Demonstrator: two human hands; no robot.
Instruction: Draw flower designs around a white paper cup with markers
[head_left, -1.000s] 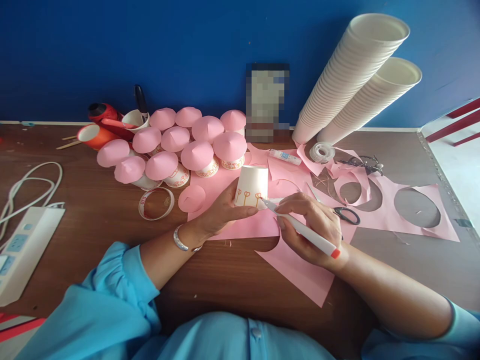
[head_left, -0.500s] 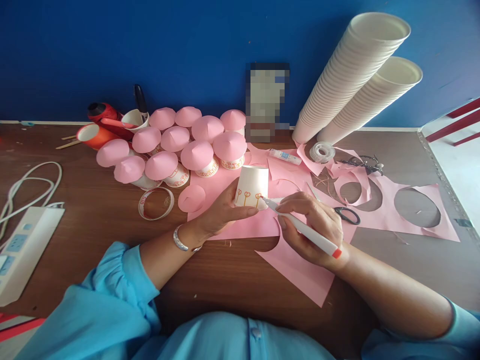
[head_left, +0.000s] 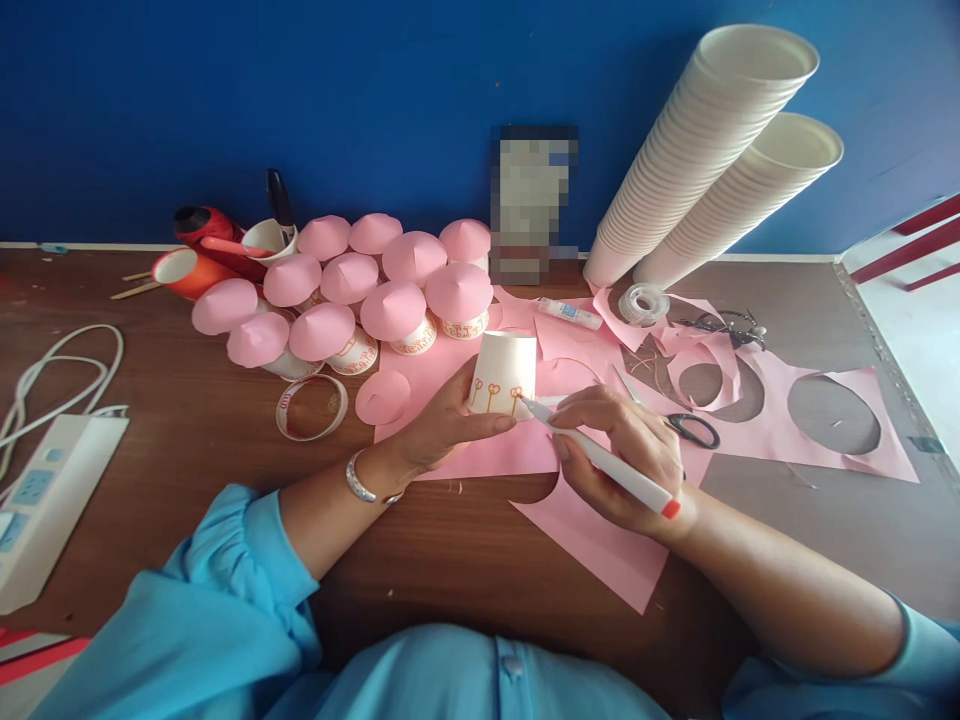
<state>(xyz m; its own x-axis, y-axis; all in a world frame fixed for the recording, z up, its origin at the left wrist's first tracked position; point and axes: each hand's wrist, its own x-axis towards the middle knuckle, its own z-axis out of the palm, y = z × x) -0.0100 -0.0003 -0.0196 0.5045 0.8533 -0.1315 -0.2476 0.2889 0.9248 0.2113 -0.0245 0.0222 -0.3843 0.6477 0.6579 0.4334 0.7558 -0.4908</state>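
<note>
My left hand point(head_left: 442, 425) grips an upturned white paper cup point(head_left: 504, 365) with small orange drawings along its lower edge. It stands on pink paper point(head_left: 480, 440) in the middle of the brown table point(head_left: 187, 440). My right hand point(head_left: 626, 455) is closed on a white marker with an orange end point(head_left: 600, 462). The marker's tip touches the cup's lower right side. A wrist bangle point(head_left: 360, 480) sits on my left arm.
Several cups capped with pink paper cones point(head_left: 352, 285) cluster behind. Two long stacks of white cups point(head_left: 705, 160) lean against the blue wall. Scissors point(head_left: 694, 430), a tape roll point(head_left: 643, 303), a glue tube point(head_left: 570, 314), a cut paper ring point(head_left: 311, 407) and a power strip point(head_left: 45, 500) lie around.
</note>
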